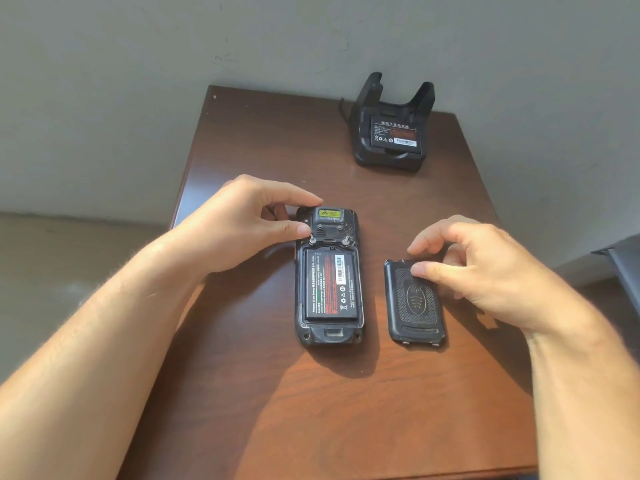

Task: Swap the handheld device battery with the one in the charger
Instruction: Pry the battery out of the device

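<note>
The black handheld device [329, 336] lies face down in the middle of the brown table [263, 393], its back uncovered. A black battery [331, 287] with a red and white label sits in its bay. My left hand [242, 223] pinches the device's top end between thumb and fingers. Just right of the device lies the black battery cover [415, 317], flat on the table. My right hand [485, 268] rests its fingertips on the cover's upper edge. At the back right stands the black charger cradle [391, 157] with a second battery [394, 135] in its slot.
The table stands against a grey wall [311, 36]. Its left edge drops to a grey floor [69, 265]. A dark object [623, 268] pokes in at the right edge of the view. A cable runs from the charger's left side toward the wall.
</note>
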### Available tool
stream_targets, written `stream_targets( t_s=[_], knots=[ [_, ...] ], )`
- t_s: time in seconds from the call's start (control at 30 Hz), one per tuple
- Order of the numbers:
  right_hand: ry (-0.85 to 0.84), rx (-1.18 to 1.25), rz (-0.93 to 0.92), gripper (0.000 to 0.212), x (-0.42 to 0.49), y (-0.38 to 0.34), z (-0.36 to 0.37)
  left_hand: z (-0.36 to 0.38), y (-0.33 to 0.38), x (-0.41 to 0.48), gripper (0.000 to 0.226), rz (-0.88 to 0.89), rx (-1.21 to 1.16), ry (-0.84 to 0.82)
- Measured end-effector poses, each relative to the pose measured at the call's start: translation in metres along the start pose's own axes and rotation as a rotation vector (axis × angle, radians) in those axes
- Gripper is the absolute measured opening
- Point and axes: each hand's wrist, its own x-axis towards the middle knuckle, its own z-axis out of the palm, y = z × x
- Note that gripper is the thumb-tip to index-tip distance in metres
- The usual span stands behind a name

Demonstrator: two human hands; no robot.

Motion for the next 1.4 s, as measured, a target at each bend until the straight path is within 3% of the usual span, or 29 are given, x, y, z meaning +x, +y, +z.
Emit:
stream_targets(
  t_s=[0.17, 0.33, 0.47, 0.6, 0.87, 1.23, 1.4],
  knots=[
    [0.249, 0.045, -0.135, 0.021, 0.001, -0.018, 0.000, 0.002, -0.001, 0.000, 0.035, -0.012, -0.009, 0.021],
    [0.034, -0.126, -0.376, 0.037, -0.013, -0.063, 0.027, 0.002, -0.002, 0.000, 0.035, -0.006, -0.009, 0.027],
    [-0.080, -0.342, -0.409, 0.065, -0.018, -0.074, 0.046, 0.001, -0.004, -0.001, 0.035, 0.013, -0.005, 0.027],
    [-0.137, -0.393, -0.399, 0.076, -0.018, -0.076, 0.048, 0.002, -0.004, -0.001, 0.035, 0.026, 0.009, 0.038],
    [-0.183, -0.455, -0.393, 0.074, -0.014, -0.072, 0.037, 0.003, -0.004, 0.000, 0.034, 0.040, 0.033, 0.037],
    [-0.148, -0.769, -0.482, 0.066, -0.018, -0.089, 0.044, 0.000, -0.001, 0.001, 0.033, 0.067, 0.077, 0.036],
    [-0.181, -0.951, -0.524, 0.079, -0.013, -0.096, 0.041, 0.002, 0.000, 0.000, 0.032, 0.099, 0.105, 0.055]
  ],
)
